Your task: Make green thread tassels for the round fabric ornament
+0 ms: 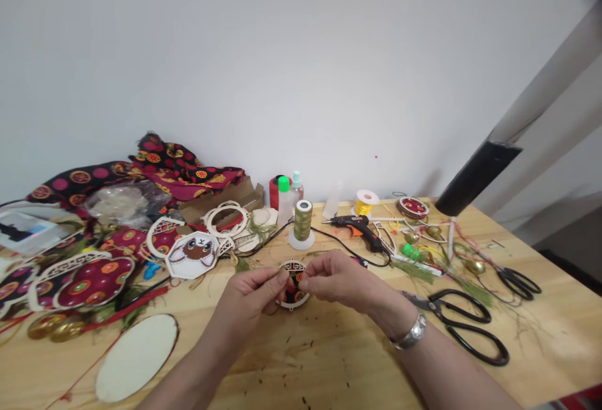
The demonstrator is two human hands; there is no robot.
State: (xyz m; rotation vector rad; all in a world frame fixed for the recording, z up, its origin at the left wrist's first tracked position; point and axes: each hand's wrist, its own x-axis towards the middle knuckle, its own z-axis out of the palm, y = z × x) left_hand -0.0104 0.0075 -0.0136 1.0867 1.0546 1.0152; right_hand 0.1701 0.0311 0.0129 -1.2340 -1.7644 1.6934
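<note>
Small round pale-rimmed ornament held in front of olive-green thread spool

The upright spool is backed by a plain white wall, by which the far edge of the pale wooden table is met. On the spool's near side, a stretch of wood sprinkled with dark scraps is bounded to the left by a cream oval disc and to the right by large black-handled scissors. The spool's right side is crowded by a black-and-orange glue gun; well beyond it, the table's right edge is seen slanting away.

Just nearer than the spool, the ornament is pinched at its left edge by the left hand. The right hand is drawn into a narrow pinch over the right edge; what lies between its fingertips cannot be told. The pale rim is marked by small knobs at top and bottom. Cut-out fretwork is set across the upper part, over dark red; below, dark fabric is patterned with red and orange, partly covered by fingertips.
</note>
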